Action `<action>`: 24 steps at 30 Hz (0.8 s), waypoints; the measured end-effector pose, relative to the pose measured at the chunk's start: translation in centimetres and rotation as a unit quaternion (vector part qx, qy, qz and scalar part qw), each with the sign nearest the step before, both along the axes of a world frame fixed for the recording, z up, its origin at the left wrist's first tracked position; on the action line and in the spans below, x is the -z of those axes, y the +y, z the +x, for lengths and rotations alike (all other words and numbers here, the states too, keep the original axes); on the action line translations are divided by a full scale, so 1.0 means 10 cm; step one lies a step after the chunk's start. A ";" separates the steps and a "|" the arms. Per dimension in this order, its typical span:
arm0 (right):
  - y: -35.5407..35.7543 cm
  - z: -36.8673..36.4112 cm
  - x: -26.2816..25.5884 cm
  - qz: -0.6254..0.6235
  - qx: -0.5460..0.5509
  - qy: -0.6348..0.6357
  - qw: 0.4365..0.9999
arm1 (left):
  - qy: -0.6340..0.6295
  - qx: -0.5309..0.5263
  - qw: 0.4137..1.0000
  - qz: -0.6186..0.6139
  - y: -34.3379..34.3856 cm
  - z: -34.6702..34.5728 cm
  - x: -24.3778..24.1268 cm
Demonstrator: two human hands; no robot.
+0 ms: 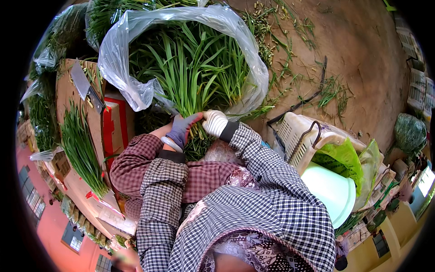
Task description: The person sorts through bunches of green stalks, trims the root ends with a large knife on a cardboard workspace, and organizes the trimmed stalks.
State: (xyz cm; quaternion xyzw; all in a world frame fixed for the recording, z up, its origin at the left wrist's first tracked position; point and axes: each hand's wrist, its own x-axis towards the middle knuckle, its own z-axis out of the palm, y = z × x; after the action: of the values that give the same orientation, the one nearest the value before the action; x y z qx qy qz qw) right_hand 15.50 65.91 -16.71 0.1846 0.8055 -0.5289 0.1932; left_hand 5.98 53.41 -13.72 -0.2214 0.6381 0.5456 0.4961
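Observation:
A bunch of long flat green leaves, like garlic chives (185, 81), lies with its leaves pointing away over a clear plastic bag (253, 64) filled with more greens. My left hand (183, 131), in a grey-purple glove with a pale bangle at the wrist, grips the bunch near its cut stem ends. Against the stems from the right is my right hand (215, 123), in a white striped glove; its fingertips are partly hidden, so its hold is unclear. On a cardboard box at left rest a cleaver (85, 83) with a dark handle and another bunch of greens (80, 149).
A white plastic basket (289, 136) at right holds a pale green bucket (328, 190) and a yellow-green bag (340, 159). Leaf scraps (331, 93) and a dark strap (306, 100) lie on the brown floor. More bagged greens (44, 112) stand at far left.

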 end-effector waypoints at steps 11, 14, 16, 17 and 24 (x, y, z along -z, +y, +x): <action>0.30 0.17 -0.39 -0.062 0.025 0.014 0.998 | -0.020 0.068 0.995 0.064 -0.03 -0.11 -0.33; 0.68 0.56 -0.32 -0.001 0.035 -0.026 0.999 | -0.019 0.105 0.993 0.057 -0.05 -0.22 -0.51; 0.94 0.82 -0.20 0.029 0.080 -0.085 0.993 | -0.010 0.105 0.994 0.042 -0.05 -0.23 -0.54; 1.02 0.90 -0.15 0.032 0.108 -0.122 0.986 | -0.011 0.097 0.994 0.046 -0.05 -0.21 -0.53; 0.80 0.92 0.08 0.104 -0.067 -0.126 0.984 | -0.011 0.061 0.996 0.059 0.03 -0.20 -0.61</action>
State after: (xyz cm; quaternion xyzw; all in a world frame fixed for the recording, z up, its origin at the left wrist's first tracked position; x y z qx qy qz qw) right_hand 24.68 73.88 -17.47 0.2147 0.8359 -0.4007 0.3075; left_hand 3.99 53.75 -7.58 -0.1581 0.6118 0.5487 0.5474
